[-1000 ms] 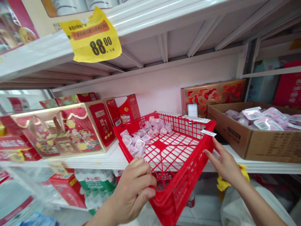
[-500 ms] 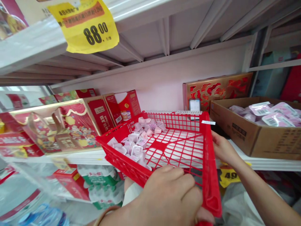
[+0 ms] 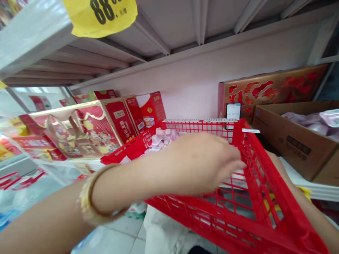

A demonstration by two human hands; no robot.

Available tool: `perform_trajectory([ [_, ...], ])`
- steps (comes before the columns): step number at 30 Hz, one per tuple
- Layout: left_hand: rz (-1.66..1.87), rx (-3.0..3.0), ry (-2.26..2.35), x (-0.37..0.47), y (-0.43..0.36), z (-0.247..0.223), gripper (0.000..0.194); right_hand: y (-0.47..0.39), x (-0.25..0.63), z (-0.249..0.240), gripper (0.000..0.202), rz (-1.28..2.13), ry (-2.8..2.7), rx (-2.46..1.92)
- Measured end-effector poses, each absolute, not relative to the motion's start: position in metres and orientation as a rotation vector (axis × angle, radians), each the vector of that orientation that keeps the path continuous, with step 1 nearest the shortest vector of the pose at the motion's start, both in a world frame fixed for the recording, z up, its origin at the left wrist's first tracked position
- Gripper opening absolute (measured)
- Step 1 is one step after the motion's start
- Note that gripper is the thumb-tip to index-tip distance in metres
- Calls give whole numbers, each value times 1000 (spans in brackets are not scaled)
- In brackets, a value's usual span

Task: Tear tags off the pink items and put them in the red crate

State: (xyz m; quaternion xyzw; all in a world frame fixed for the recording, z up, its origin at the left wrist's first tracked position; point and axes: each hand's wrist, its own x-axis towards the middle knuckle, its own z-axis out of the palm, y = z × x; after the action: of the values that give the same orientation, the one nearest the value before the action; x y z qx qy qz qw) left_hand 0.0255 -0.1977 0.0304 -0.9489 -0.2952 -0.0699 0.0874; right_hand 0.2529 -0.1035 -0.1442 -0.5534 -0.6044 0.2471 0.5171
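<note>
A red plastic basket (image 3: 267, 225) with mesh walls tilts in front of me. Small pale pink, sealed plastic cups (image 3: 161, 135), probably jelly cups, are heaped at its far left. My left hand (image 3: 212, 162) reaches over the front rim into the basket, close to its right wall. Its fingers look curled together, slightly blurred; whatever is in them is hidden. A beaded bracelet (image 3: 88, 197) circles that wrist. My right hand (image 3: 277, 164) is on the outer side of the basket's right wall, holding it, with the fingers mostly hidden.
To the right stands an open cardboard box (image 3: 291, 141) of pale pink packs. Red and gold gift boxes (image 3: 97, 127) line the shelf at left. A small screen device (image 3: 233, 111) is behind the basket. The upper shelf (image 3: 34, 42) hangs overhead with a yellow price tag (image 3: 103, 17).
My left hand has left the front rim and moved up over the basket towards its right wall. The basket looks closer and extends further right; the view has shifted.
</note>
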Motion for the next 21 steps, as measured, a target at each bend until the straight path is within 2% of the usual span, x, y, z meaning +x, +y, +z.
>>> perform_trajectory([
  [3,-187,-2680,-1226,-6,-144,46,26,-103,252,-148,25,459,-1225,-1291],
  [6,244,-2641,-1548,-38,-95,33,23,-106,250,-140,23,270,-1062,-1147],
  [8,610,-2630,-1702,-54,-74,15,35,-107,250,-132,19,143,-1018,-1025],
  [10,823,-2652,-1790,-66,-64,-2,48,-103,250,-123,14,25,-1004,-904],
  [13,905,-2714,-1826,-72,-61,-19,49,-87,251,-117,11,-71,-996,-778],
  [18,994,-2687,-1727,-73,-61,-29,49,-61,254,-128,14,-45,-1037,-790],
  [21,916,-2778,-1680,-76,-58,-39,39,-57,256,-139,18,-42,-1112,-849],
])
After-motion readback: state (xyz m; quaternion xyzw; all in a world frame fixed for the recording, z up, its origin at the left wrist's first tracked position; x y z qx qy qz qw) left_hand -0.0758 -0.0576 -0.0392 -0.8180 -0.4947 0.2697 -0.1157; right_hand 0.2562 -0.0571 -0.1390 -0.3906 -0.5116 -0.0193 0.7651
